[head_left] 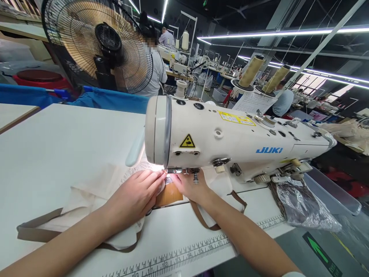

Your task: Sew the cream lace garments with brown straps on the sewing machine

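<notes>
A white sewing machine [242, 142] stretches across the middle of the head view, its head above both hands. My left hand [141, 192] lies on cream fabric [92, 192] left of the needle area, fingers together and pressed down at the lit spot. Just right of it, my right hand [188, 186] is partly under the machine head, its fingertips mostly hidden. The cream fabric spreads to both sides of the hands. Brown strap [40, 225] loops out at the left, and another brown strap [201, 219] curves beside my right wrist. A wooden-coloured plate [170, 194] shows between the hands.
A printed ruler [178, 259] runs along the front edge of the white table [72, 134]. A large fan [106, 42] stands behind, near a person in grey [157, 71]. Thread cones [251, 71] rise behind the machine. A plastic-wrapped bundle [302, 204] hangs at the right edge.
</notes>
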A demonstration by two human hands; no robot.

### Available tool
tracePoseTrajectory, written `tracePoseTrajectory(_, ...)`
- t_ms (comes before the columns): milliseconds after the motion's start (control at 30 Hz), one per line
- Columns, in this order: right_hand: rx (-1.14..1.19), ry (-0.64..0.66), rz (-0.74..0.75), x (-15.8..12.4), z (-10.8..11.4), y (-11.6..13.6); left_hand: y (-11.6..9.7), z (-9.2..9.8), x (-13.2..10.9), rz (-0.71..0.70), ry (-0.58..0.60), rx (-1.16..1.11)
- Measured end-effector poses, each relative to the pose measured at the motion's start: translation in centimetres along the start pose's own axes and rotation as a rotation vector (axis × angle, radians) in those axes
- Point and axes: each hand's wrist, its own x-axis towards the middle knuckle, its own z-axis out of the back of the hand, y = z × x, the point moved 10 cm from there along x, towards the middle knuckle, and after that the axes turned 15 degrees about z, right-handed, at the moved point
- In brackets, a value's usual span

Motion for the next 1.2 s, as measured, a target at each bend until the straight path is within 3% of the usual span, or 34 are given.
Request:
tracePoseTrajectory(100,-0.018,-0.039,0.006,-0.2,0.5,0.1,-0.2,0.0,0.1,-0.026,0.019,0.012)
tracePoseTrajectory(333,0.018,0.091,-0.021,-1.1,-1.6,0.1,-0.1,-0.1,0.3,-0.030,0.079,-0.022)
tracePoseTrajectory(533,0.085,0.081,-0.038,-1.2,-0.7,0.0,0.5,-0.5,0.1,0.000,0.127,-0.078)
tracePoseTrajectory(833,0.096,0.136,-0.055,-0.6,-0.7,-0.1,0.6,-0.3,0.3,0.016,0.100,-0.091)
tracePoseTrajectory(1033,0.021,0.009,-0.016,0.2,0.1,0.0,0.9,-1.1,-0.5,0.054,0.075,-0.109)
tracePoseTrajectory(1200,0.079,0.076,-0.042,-0.3,-0.7,-0.1,0.8,-1.3,-0.6,0.048,0.079,-0.061)
